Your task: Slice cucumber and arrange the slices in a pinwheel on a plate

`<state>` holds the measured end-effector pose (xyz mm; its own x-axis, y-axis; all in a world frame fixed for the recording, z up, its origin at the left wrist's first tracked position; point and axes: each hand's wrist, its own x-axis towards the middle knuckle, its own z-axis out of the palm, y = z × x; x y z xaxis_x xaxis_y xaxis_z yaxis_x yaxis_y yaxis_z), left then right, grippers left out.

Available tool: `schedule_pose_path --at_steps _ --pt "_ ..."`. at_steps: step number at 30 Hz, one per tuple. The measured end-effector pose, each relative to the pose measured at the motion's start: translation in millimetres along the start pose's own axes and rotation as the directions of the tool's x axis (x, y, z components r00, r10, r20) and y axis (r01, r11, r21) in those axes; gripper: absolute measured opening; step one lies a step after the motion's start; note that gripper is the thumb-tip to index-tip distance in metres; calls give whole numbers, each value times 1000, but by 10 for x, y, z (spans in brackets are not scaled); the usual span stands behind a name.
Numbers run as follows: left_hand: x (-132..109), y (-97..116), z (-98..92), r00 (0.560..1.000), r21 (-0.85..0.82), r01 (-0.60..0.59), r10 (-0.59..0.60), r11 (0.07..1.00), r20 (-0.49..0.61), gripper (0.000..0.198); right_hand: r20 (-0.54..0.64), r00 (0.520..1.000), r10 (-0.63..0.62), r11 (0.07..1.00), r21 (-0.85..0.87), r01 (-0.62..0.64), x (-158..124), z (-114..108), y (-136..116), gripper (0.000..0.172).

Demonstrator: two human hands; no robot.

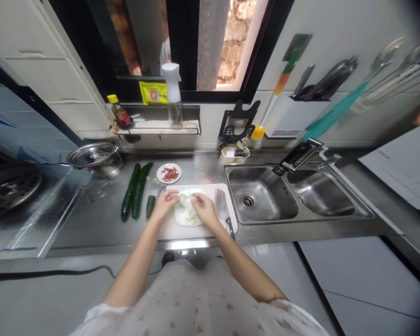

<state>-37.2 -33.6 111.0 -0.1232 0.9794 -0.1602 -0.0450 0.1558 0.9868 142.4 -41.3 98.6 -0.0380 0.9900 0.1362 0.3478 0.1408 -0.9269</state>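
A white plate [181,220] lies on a pale cutting board [168,232], with thin cucumber slices [192,217] set out on it in small fans. Over the plate's left edge is my left hand [165,203], its thumb and fingers closed together close to some slices. My right hand [203,209] is above the plate's right side, fingertips pinched beside the slices at the top. Anything between the fingers of either hand is too small to make out. A knife [221,203] rests along the board's right side. Left of the board is a cut cucumber piece [150,206].
Two whole cucumbers [137,191] and a small dish of red bits [169,173] lie behind and left of the board. A lidded steel pot [97,158] stands farther left. To the right is a double sink [262,193] with a black faucet [297,156].
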Motion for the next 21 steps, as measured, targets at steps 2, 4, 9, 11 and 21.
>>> schedule_pose_path --at_steps 2,4,9,11,21 --pt "-56 90 30 999 -28 -8 10 1000 43 36 2 1000 10 998 61 -10 48 -4 -82 27" --pt "-110 177 54 996 -47 -15 19 999 83 36 7 1000 11 995 103 -11 83 -15 -162 26" --pt "-203 319 90 985 -60 -46 55 997 164 39 79 997 -14 986 168 1 100 -50 -353 20" --pt "-222 339 106 981 -63 -50 60 997 184 40 105 994 -28 987 163 11 92 -57 -402 15" --pt "-309 293 131 961 -147 252 -230 957 153 49 80 996 -29 982 189 13 81 -129 -482 16"
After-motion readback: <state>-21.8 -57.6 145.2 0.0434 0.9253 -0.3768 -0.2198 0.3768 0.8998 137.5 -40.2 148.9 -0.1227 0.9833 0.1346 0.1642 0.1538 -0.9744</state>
